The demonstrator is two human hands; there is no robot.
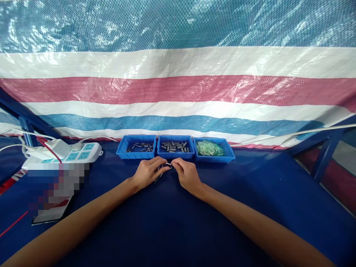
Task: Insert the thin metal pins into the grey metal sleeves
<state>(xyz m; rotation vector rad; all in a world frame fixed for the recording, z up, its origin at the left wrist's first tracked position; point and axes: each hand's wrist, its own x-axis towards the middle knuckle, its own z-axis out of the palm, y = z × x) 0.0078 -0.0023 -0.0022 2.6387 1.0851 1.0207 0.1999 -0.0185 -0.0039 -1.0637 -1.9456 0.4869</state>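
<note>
My left hand (148, 171) and my right hand (187, 174) meet on the dark blue table, just in front of the middle tray. Both have their fingers pinched together around a small dark metal part (166, 166) held between them. A thin dark piece sticks out below my left fingers. Three small blue trays stand in a row behind the hands. The left tray (121, 149) holds thin metal pins, the middle tray (174, 155) holds short grey cylinders, and the right tray (229, 152) holds pale green translucent pieces.
A white power strip (80, 152) with plugged cables lies at the left, with a blurred patch and a phone-like flat object (50, 216) in front of it. A striped tarpaulin (178, 89) hangs behind the table. Blue metal frame bars (326, 152) stand at right.
</note>
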